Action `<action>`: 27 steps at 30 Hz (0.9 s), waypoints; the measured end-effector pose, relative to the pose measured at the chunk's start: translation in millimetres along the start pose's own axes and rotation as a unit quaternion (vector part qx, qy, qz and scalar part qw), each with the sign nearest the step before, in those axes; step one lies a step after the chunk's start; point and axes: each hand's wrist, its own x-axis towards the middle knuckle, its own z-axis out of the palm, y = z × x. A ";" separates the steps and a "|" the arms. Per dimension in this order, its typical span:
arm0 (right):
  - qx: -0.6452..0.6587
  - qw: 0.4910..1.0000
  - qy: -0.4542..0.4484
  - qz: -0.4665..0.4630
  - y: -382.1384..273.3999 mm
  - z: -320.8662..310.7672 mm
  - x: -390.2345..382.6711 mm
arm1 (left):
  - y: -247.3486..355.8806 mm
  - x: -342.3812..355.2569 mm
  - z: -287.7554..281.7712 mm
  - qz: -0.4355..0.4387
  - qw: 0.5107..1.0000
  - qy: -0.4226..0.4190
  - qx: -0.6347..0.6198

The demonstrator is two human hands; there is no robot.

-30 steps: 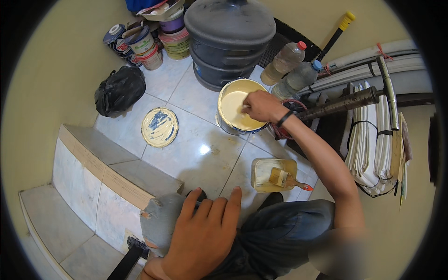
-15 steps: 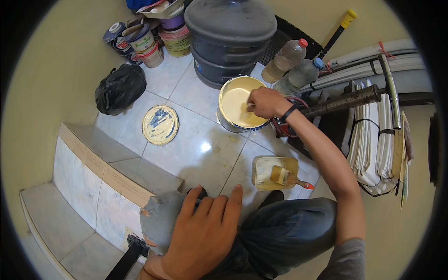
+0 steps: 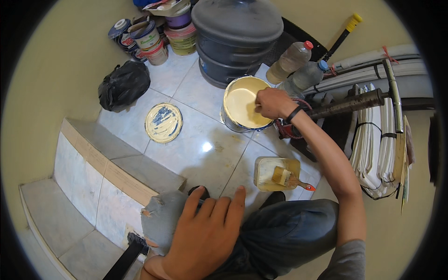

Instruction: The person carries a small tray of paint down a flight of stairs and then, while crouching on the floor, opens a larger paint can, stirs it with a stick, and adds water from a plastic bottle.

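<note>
A round can of cream paint (image 3: 242, 103) stands on the tiled floor, its rim smeared with paint. My right hand (image 3: 274, 103) is over the can's right side, fingers closed downward; whatever they grip is hidden from view. My left hand (image 3: 205, 228) is held near my knees, palm down with fingers stretched out and nothing in them. Between my feet and the can sits a shallow clear tub (image 3: 261, 179) with cream residue. A paintbrush (image 3: 285, 177) lies in it, its wooden handle resting over the right edge. Left of the can, a paint-smeared lid (image 3: 163, 122) lies flat.
A large grey water jug (image 3: 235, 44) stands behind the can, with two plastic bottles (image 3: 291, 60) to its right. A hand pump (image 3: 347, 105) and bundled white sheets (image 3: 368, 144) flank my right arm. Tiled steps (image 3: 107, 168), a black bag (image 3: 123, 86) and stacked tins (image 3: 149, 42) are left.
The whole view has shifted slightly, moving the scene a little to the right. My right hand stays over the paint can, and my left hand keeps its pose.
</note>
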 end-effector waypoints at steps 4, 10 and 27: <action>0.156 0.985 0.071 -0.024 -6.3 8.6 14.2 | 2.3 1.7 2.8 0.006 1.000 0.001 0.000; -0.051 0.983 0.178 0.005 9.0 11.5 22.3 | -1.1 -1.9 0.6 -0.017 1.000 0.002 -0.007; -0.070 0.983 0.169 0.001 0.9 23.3 14.8 | 7.7 1.5 8.2 -0.004 1.000 0.020 0.022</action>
